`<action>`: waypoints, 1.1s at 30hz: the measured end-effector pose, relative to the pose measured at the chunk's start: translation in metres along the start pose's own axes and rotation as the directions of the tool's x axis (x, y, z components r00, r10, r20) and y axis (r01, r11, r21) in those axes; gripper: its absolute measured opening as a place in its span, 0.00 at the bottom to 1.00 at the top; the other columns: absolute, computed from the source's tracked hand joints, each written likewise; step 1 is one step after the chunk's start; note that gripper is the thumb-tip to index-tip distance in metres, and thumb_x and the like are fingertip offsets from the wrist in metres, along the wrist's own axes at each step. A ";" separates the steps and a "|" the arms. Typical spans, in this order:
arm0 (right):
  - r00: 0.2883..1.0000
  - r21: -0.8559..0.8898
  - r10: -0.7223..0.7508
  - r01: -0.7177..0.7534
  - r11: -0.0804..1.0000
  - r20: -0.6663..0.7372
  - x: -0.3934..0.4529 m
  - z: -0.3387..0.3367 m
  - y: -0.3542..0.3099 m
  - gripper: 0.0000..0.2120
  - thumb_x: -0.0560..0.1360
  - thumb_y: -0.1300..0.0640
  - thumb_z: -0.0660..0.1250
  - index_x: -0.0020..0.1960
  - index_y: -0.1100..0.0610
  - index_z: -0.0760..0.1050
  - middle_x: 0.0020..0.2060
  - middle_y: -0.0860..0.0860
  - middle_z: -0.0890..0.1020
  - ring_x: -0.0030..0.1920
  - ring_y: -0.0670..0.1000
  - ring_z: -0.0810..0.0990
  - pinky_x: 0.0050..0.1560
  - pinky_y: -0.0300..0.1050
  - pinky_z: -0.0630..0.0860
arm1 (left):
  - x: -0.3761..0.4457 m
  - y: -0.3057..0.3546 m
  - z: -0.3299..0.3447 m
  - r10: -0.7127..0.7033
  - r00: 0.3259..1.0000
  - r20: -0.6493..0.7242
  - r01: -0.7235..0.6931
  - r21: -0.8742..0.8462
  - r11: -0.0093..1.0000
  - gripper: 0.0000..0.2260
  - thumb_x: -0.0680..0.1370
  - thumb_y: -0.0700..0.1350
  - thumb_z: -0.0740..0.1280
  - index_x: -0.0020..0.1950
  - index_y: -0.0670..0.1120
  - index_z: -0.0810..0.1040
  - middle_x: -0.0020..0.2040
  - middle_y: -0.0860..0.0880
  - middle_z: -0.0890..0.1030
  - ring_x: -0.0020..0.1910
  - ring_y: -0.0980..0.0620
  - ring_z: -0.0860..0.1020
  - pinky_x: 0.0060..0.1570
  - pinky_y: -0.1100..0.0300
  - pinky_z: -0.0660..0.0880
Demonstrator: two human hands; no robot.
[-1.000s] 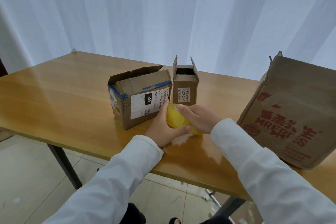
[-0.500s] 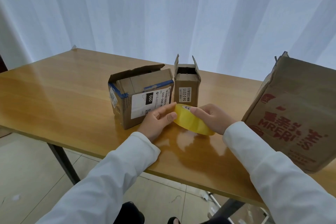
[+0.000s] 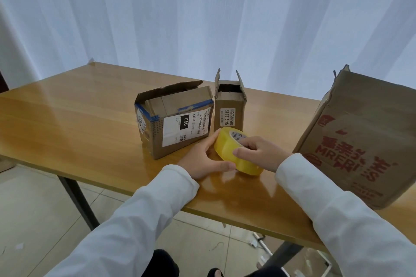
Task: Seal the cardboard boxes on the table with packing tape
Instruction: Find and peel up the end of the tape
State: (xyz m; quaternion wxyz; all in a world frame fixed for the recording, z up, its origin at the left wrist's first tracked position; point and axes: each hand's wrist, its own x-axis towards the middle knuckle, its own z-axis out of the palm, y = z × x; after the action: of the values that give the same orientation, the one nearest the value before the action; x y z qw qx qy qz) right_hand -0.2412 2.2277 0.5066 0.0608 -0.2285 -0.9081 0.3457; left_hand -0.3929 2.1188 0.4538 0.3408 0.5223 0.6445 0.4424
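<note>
Evidently the yellow packing-tape roll (image 3: pixel 236 153) is gripped by left hand (image 3: pixel 203 160) and right hand (image 3: pixel 261 153), fingers curled round it, probably to find its end.

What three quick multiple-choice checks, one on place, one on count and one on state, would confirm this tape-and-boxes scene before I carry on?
1. Where is the tape roll?
A. Inside the narrow box
B. In front of the two smaller boxes, between both hands
C. On the floor

2. How many cardboard boxes are on the table?
A. Two
B. Three
C. Five

3. What state is the narrow box in?
A. Taped shut
B. Crushed flat
C. Upright with its top flaps open

Answers:
1. B: the left hand and right hand grip the roll near the table's front edge.
2. B: the labelled box, the narrow box and the large printed box are visible.
3. C: its flaps stand up round a dark opening.
</note>
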 end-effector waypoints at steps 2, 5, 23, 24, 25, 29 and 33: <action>0.998 -0.135 0.055 -0.053 0.989 0.011 0.001 0.002 -0.008 0.15 0.71 0.45 0.60 0.35 0.56 0.66 0.33 0.50 0.68 0.33 0.49 0.68 0.34 0.40 0.62 | 0.000 0.000 0.004 -0.006 1.000 -0.026 0.008 0.063 0.998 0.51 0.59 0.66 0.74 0.77 0.57 0.54 0.72 0.57 0.66 0.69 0.56 0.66 0.67 0.56 0.67; 0.987 -0.263 0.081 -0.116 0.958 -0.142 0.002 0.015 -0.018 0.16 0.79 0.46 0.56 0.37 0.53 0.67 0.34 0.49 0.72 0.36 0.50 0.71 0.35 0.42 0.65 | 0.000 0.001 0.009 -0.017 0.998 -0.066 0.025 0.131 0.991 0.50 0.59 0.66 0.75 0.76 0.56 0.56 0.73 0.56 0.65 0.71 0.54 0.64 0.69 0.49 0.66; 0.990 0.319 -0.110 0.133 0.938 -0.091 -0.018 -0.002 -0.002 0.16 0.71 0.43 0.59 0.34 0.53 0.75 0.26 0.44 0.78 0.27 0.43 0.78 0.31 0.33 0.71 | -0.008 0.011 -0.007 -0.018 0.999 -0.039 0.014 -0.106 0.994 0.37 0.59 0.71 0.68 0.65 0.59 0.67 0.52 0.67 0.73 0.45 0.77 0.74 0.39 0.82 0.68; 0.991 0.354 -0.099 0.126 0.927 -0.093 -0.019 -0.003 -0.002 0.17 0.69 0.43 0.61 0.35 0.56 0.75 0.26 0.45 0.79 0.27 0.44 0.79 0.30 0.33 0.72 | -0.008 0.012 -0.005 -0.030 0.999 -0.032 0.026 -0.111 0.994 0.28 0.68 0.66 0.67 0.65 0.59 0.66 0.52 0.66 0.73 0.46 0.74 0.74 0.40 0.82 0.67; 0.992 0.385 -0.081 0.113 0.916 -0.100 -0.019 -0.004 0.001 0.20 0.67 0.41 0.62 0.37 0.59 0.75 0.28 0.48 0.80 0.28 0.47 0.80 0.30 0.35 0.74 | -0.009 0.014 -0.004 -0.047 0.998 -0.042 0.042 -0.110 0.993 0.19 0.76 0.59 0.64 0.65 0.59 0.65 0.54 0.63 0.72 0.50 0.71 0.73 0.43 0.80 0.66; 0.991 0.605 0.064 0.020 0.796 -0.117 -0.017 -0.004 0.005 0.16 0.64 0.46 0.64 0.41 0.59 0.75 0.28 0.53 0.81 0.28 0.56 0.79 0.27 0.42 0.76 | -0.011 0.020 -0.001 -0.091 0.995 -0.050 0.088 -0.065 0.994 0.19 0.78 0.63 0.50 0.61 0.56 0.72 0.56 0.60 0.73 0.56 0.61 0.69 0.57 0.70 0.65; 0.964 0.681 0.242 -0.101 0.725 -0.115 -0.010 -0.002 0.013 0.29 0.54 0.38 0.66 0.47 0.56 0.76 0.38 0.60 0.81 0.35 0.58 0.80 0.37 0.46 0.79 | -0.006 0.012 0.000 -0.062 0.998 0.010 0.062 0.004 0.998 0.40 0.57 0.82 0.51 0.58 0.60 0.74 0.55 0.60 0.78 0.57 0.61 0.75 0.58 0.67 0.67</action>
State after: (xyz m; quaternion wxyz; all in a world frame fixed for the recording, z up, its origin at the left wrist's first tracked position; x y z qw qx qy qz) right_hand -0.2272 2.2331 0.5004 0.1952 -0.3074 -0.6874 0.6284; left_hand -0.3875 2.1138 0.4645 0.3567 0.5050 0.6594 0.4277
